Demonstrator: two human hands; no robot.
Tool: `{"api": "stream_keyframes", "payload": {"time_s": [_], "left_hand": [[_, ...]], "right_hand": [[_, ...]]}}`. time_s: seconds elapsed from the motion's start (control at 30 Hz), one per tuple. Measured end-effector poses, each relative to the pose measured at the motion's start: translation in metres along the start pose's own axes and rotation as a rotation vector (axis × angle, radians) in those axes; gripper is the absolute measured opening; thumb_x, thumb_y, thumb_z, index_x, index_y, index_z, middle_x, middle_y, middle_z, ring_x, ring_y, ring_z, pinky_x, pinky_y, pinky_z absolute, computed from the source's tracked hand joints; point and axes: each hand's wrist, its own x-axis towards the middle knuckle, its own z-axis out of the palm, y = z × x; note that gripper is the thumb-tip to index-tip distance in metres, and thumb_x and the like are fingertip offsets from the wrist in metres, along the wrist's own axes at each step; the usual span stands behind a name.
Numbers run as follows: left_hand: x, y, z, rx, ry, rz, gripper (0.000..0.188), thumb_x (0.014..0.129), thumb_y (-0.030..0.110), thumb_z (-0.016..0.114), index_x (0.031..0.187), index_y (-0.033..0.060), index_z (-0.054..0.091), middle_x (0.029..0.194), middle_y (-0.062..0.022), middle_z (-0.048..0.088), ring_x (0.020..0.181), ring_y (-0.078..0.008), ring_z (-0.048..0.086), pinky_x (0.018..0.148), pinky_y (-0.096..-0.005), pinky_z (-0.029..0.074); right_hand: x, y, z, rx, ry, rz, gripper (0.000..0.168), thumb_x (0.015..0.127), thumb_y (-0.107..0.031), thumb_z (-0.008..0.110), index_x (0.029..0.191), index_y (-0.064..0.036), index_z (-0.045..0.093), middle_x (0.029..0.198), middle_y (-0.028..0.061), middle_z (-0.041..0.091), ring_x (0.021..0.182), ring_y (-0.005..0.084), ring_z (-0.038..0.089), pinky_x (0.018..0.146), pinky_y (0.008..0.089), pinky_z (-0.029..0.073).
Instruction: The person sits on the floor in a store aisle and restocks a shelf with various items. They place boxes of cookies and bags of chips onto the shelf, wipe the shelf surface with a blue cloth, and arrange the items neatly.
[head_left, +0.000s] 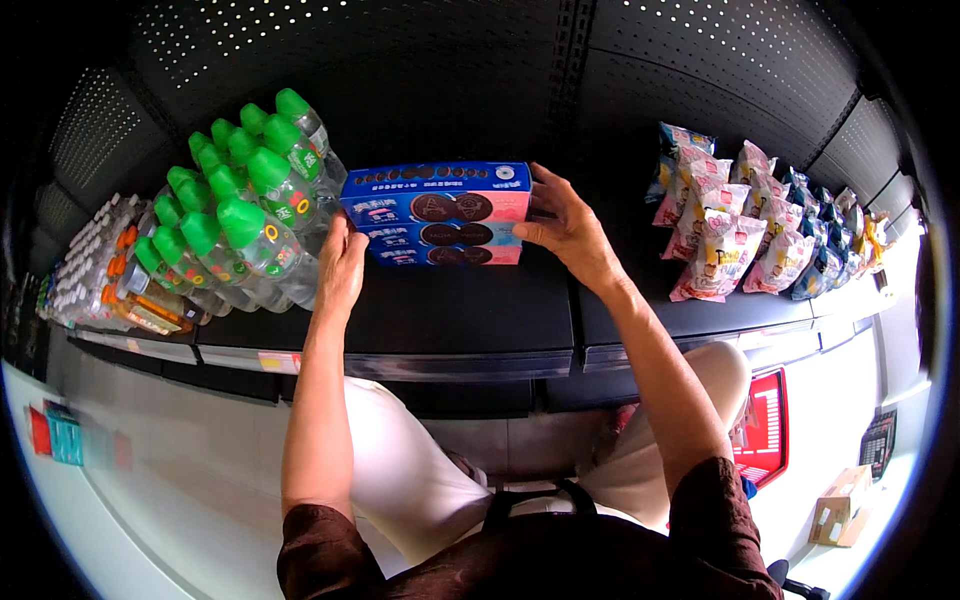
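A stack of three blue and pink cardboard boxes of chocolate sandwich cookies (450, 206) sits on the black metal shelf (457, 315) in front of me. My left hand (341, 262) is against the left end of the stack, its thumb near the lower front corner. At the opposite end, my right hand (559, 225) grips the side, with the thumb on the front face and the fingers behind the upper corner. The boxes' undersides and backs are hidden from me.
Green-capped clear bottles (247, 225) stand in rows close to my left hand, with amber bottles (154, 307) farther left. Pink and dark blue snack bags (720, 255) stand on the right. A red shopping basket (765, 427) and a cardboard carton (840, 506) are on the floor.
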Motion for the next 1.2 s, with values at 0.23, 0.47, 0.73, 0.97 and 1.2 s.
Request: {"api": "stream_keyframes", "payload": {"time_s": [0.23, 0.47, 0.73, 0.97, 1.2], "left_hand": [[-0.006, -0.015, -0.003, 0.010, -0.132, -0.302, 0.033, 0.104, 0.026, 0.051, 0.130, 0.0065, 0.059, 0.123, -0.0053, 0.064, 0.116, -0.0181, 0.060, 0.104, -0.0439, 0.049], [-0.009, -0.024, -0.004, 0.028, -0.171, -0.307, 0.032, 0.104, 0.022, 0.049, 0.127, 0.0024, 0.060, 0.124, -0.0060, 0.063, 0.117, -0.0177, 0.060, 0.106, -0.0446, 0.049], [-0.012, -0.018, 0.000, 0.000, -0.167, -0.290, 0.026, 0.102, 0.016, 0.049, 0.121, 0.0027, 0.061, 0.116, -0.0040, 0.062, 0.111, -0.0149, 0.061, 0.107, -0.0442, 0.049], [-0.010, -0.027, 0.002, 0.000, -0.186, -0.264, 0.027, 0.102, 0.014, 0.049, 0.124, 0.0037, 0.059, 0.115, -0.0032, 0.061, 0.111, -0.0146, 0.060, 0.107, -0.0454, 0.047], [-0.022, -0.053, -0.017, 0.149, -0.055, -0.184, 0.026, 0.102, 0.021, 0.058, 0.122, 0.0048, 0.060, 0.108, -0.0075, 0.067, 0.096, -0.0176, 0.066, 0.076, -0.0337, 0.057]], "right_hand": [[-0.025, 0.021, 0.008, -0.242, -0.009, 0.047, 0.076, 0.089, -0.015, 0.080, 0.152, -0.003, 0.040, 0.138, 0.0249, 0.060, 0.128, 0.0357, 0.060, 0.108, 0.0472, 0.051], [-0.031, 0.028, 0.022, -0.383, 0.011, 0.051, 0.054, 0.093, -0.009, 0.074, 0.139, 0.000, 0.049, 0.125, 0.0226, 0.068, 0.120, 0.0334, 0.066, 0.104, 0.0454, 0.054], [-0.028, 0.036, 0.022, -0.353, 0.055, 0.010, 0.052, 0.089, -0.004, 0.075, 0.136, 0.001, 0.054, 0.122, 0.0236, 0.067, 0.111, 0.0369, 0.068, 0.096, 0.0419, 0.057], [-0.030, 0.040, 0.021, -0.369, 0.095, 0.005, 0.055, 0.087, -0.003, 0.076, 0.136, 0.002, 0.053, 0.125, 0.0245, 0.066, 0.113, 0.0387, 0.066, 0.097, 0.0414, 0.056], [-0.078, -0.007, -0.005, -0.275, 0.148, -0.120, 0.047, 0.093, -0.002, 0.071, 0.137, -0.002, 0.056, 0.126, 0.0176, 0.066, 0.116, 0.0295, 0.067, 0.096, 0.0380, 0.057]]}}
